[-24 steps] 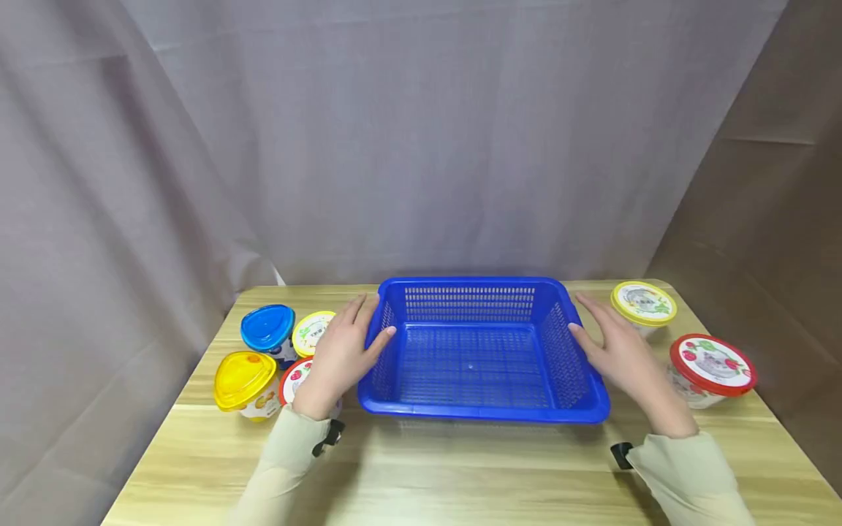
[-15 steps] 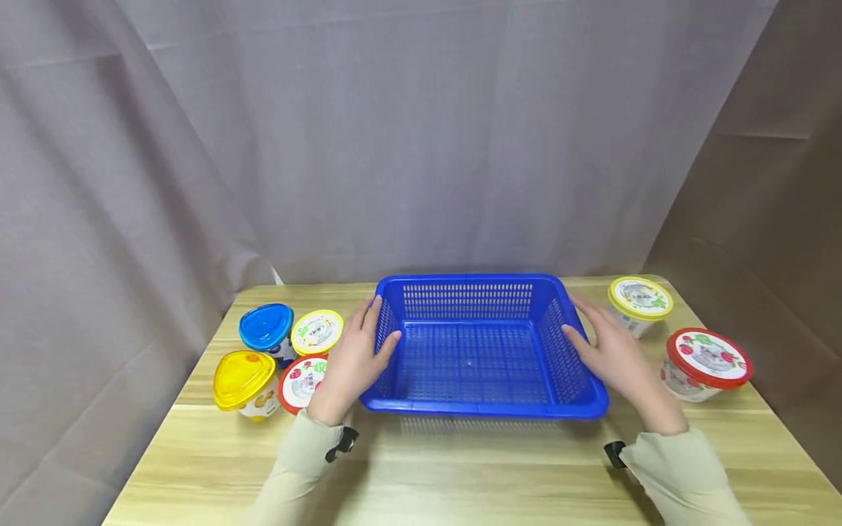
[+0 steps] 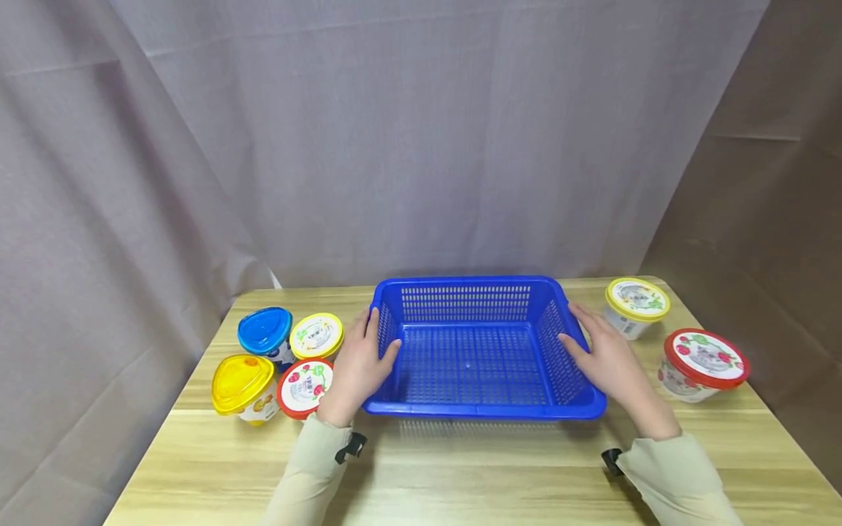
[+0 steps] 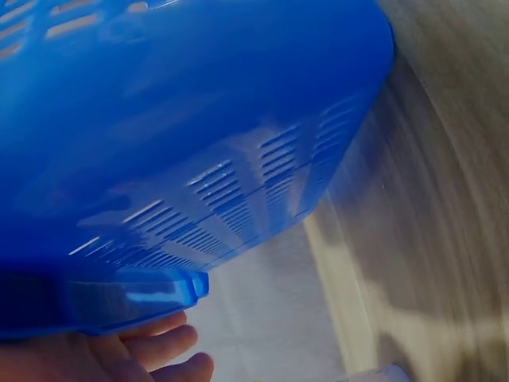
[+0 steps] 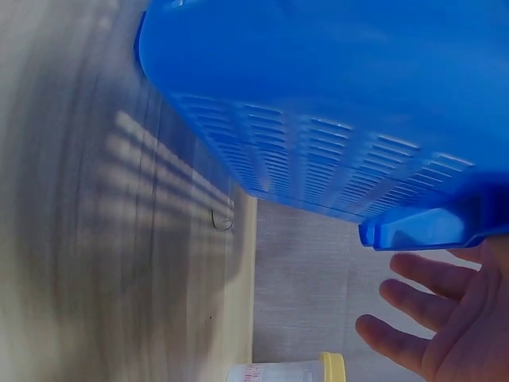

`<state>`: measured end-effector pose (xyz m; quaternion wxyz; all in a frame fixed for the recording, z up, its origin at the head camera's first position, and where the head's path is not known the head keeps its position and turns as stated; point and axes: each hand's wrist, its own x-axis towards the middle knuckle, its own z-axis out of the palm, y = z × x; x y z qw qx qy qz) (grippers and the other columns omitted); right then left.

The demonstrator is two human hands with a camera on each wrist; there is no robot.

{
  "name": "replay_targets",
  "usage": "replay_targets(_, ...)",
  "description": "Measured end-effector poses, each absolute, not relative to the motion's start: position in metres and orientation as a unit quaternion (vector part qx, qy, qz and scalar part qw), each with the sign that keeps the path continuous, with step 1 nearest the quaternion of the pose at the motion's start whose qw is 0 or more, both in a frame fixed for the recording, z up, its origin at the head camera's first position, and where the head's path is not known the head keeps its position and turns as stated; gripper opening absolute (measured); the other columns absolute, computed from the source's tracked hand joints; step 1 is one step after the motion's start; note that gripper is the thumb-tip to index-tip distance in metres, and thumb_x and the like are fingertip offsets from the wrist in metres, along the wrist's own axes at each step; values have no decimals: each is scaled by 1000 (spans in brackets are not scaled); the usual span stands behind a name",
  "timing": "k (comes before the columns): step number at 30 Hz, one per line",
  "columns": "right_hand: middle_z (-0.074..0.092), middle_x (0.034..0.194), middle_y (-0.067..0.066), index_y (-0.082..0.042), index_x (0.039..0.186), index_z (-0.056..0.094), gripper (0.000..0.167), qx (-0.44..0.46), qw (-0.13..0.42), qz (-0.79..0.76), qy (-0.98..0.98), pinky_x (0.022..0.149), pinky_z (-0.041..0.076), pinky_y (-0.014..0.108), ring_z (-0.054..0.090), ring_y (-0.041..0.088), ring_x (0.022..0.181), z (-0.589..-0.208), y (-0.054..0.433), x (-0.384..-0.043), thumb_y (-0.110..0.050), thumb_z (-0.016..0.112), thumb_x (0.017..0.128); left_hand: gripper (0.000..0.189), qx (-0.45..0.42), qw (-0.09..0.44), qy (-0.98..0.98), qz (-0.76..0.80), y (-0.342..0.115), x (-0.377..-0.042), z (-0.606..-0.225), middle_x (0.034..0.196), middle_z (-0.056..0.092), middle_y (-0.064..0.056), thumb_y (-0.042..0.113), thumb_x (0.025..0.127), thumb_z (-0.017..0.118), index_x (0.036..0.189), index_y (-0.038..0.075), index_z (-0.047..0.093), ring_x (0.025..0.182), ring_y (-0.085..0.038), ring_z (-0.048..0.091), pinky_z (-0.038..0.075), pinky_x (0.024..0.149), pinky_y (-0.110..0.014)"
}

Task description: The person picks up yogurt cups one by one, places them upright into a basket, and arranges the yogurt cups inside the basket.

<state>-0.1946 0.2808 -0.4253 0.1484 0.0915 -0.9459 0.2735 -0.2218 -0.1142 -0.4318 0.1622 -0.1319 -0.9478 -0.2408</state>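
A blue plastic basket (image 3: 483, 410) with slotted walls stands on the wooden table, its open top toward me. My left hand (image 3: 359, 365) is at its left rim, thumb over the inside and fingers along the outside. At the opposite rim, my right hand (image 3: 608, 361) lies the same way, its thumb pointing inward. In the left wrist view, relaxed fingers (image 4: 163, 346) reach out beneath the rim. The right wrist view has the fingers (image 5: 421, 306) straight and spread below the rim, apart from the slotted wall. Neither thumb shows in the wrist views.
Left of the basket are tubs with blue (image 3: 265, 330), yellow translucent (image 3: 243, 383), yellow-rimmed (image 3: 317, 336) and red-rimmed (image 3: 305, 387) lids. On the right stand another yellow-rimmed tub (image 3: 636, 299) and a red-rimmed tub (image 3: 707, 358). A grey curtain (image 3: 447, 146) hangs behind the table.
Both hands have moved slightly inward, closer against the basket's rims. The left hand has uncovered more of the red-rimmed and yellow-rimmed tubs. The basket stays nearly where it was.
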Motion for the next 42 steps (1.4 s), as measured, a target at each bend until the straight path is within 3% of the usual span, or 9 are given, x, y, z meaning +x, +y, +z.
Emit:
replay_targets(4, 43, 145, 37, 7, 148, 42, 60, 92, 152, 266, -948, 102, 32, 73, 40, 59, 130, -426, 286, -192, -30, 58, 103, 74, -121, 120, -949, -264, -111, -224, -431, 156, 34, -29, 35, 99, 63, 152, -8, 34, 142, -43, 37, 39, 110, -57)
replay_targets(11, 43, 145, 36, 10, 145, 45, 59, 90, 139, 260, -951, 103, 32, 71, 40, 57, 131, -426, 288, -188, -28, 59, 103, 70, -118, 98, -933, -325, -110, -224, -435, 159, 28, -28, 24, 99, 62, 153, -9, 32, 138, -44, 41, 41, 108, -54)
replay_targets(18, 40, 150, 32, 10, 146, 43, 61, 92, 117, 263, -953, 107, 30, 69, 36, 55, 136, -423, 284, -191, -31, 56, 104, 65, -104, 96, -902, -408, -120, -226, -440, 159, 29, -27, 1, 92, 58, 151, -9, 34, 143, -43, 34, 28, 117, -52)
replay_targets(24, 40, 150, 32, 10, 146, 43, 61, 91, 115, 257, -955, 109, 29, 68, 36, 54, 136, -419, 284, -191, -31, 57, 104, 68, -97, 82, -877, -463, -123, -227, -445, 160, 27, -27, -5, 88, 56, 152, -8, 33, 146, -43, 27, 22, 119, -53)
replay_targets(35, 39, 151, 32, 9, 146, 43, 62, 69, 112, 260, -957, 108, 29, 69, 35, 54, 137, -421, 287, -184, -32, 59, 102, 71, -36, 54, -864, -499, -117, -226, -444, 145, 47, -32, 2, 90, 60, 154, -4, 31, 131, -45, 49, 38, 110, -57)
replay_targets(42, 41, 151, 30, 8, 146, 44, 61, 76, 122, 260, -955, 111, 29, 66, 36, 52, 138, -422, 282, -190, -29, 61, 101, 67, -12, 54, -861, -505, -123, -223, -441, 140, 51, -34, 2, 91, 59, 152, -8, 32, 126, -46, 53, 43, 106, -57)
